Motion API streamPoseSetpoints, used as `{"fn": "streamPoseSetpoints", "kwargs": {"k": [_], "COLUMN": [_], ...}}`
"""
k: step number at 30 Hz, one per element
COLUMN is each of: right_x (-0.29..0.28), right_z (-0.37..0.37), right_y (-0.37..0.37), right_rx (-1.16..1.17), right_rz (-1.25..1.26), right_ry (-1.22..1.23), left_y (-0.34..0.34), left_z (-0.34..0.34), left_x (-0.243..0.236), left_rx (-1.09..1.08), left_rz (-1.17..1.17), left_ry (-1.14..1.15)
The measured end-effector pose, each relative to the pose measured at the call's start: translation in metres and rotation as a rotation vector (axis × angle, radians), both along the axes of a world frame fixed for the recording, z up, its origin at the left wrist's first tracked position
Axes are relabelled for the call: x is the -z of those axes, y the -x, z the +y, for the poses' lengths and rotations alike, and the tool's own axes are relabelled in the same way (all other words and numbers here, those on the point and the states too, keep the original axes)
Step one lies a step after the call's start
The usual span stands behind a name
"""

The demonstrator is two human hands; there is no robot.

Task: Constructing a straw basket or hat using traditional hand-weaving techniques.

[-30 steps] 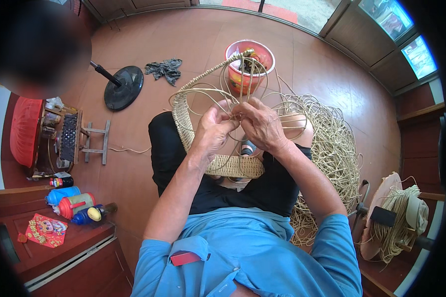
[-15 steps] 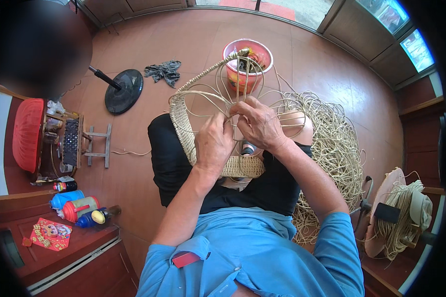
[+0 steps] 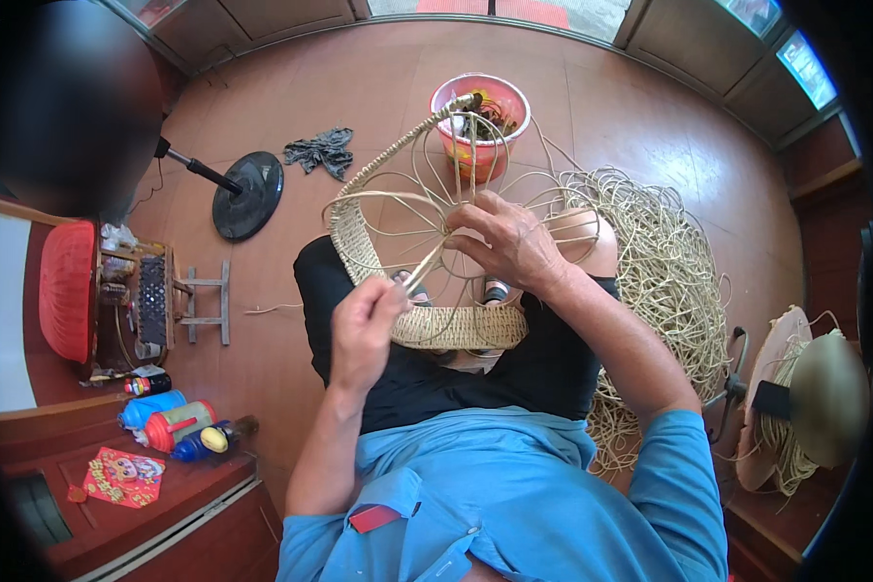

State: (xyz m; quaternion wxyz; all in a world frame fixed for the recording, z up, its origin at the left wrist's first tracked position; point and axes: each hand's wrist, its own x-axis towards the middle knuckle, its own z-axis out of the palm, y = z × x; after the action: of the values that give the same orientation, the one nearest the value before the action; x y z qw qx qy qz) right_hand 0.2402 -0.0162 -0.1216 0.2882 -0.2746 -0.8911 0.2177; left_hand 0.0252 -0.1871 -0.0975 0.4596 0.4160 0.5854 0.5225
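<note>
I am holding the left hand (image 3: 364, 335) closed around a length of cord (image 3: 423, 271), which is running straight up to where the strands (image 3: 457, 160) are meeting, while the right hand (image 3: 504, 242) is bending its fingers in close and pinching the strands at that crossing, though I cannot tell how many. The basket (image 3: 456, 328) is sitting between the legs (image 3: 325, 281), its woven band curving along the left and near sides; beyond it a pink bucket (image 3: 482, 155) is standing, and a pile (image 3: 664, 272) of cord is spreading to the right.
</note>
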Motion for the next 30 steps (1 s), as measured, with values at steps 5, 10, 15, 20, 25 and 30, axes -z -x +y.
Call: {"fn": "streamPoseSetpoints", "kwargs": {"k": [5, 10, 15, 20, 25, 30], "right_x": [0.003, 0.002, -0.002, -0.002, -0.002, -0.003], "right_z": [-0.001, -0.004, -0.006, -0.008, -0.009, -0.011], "right_y": [0.002, 0.003, 0.005, 0.006, 0.009, 0.013], "right_rx": [0.025, 0.051, 0.055, 0.090, 0.113, 0.172], "right_rz": [0.036, 0.059, 0.050, 0.057, 0.052, 0.033], "right_ry": [-0.020, -0.019, 0.023, 0.016, 0.002, 0.032], "left_y": [0.100, 0.221, 0.315, 0.425, 0.517, 0.412], "left_z": [-0.067, -0.121, -0.172, -0.216, -0.231, -0.128], "left_x": [-0.027, -0.070, -0.111, -0.141, -0.202, -0.218], "left_rx": [-0.107, -0.626, -0.701, -1.076, -1.306, -1.048], "left_rz": [0.038, 0.641, 0.571, 0.641, 0.754, 1.098], "left_ry": [-0.107, 0.060, 0.121, -0.032, -0.085, -0.321]}}
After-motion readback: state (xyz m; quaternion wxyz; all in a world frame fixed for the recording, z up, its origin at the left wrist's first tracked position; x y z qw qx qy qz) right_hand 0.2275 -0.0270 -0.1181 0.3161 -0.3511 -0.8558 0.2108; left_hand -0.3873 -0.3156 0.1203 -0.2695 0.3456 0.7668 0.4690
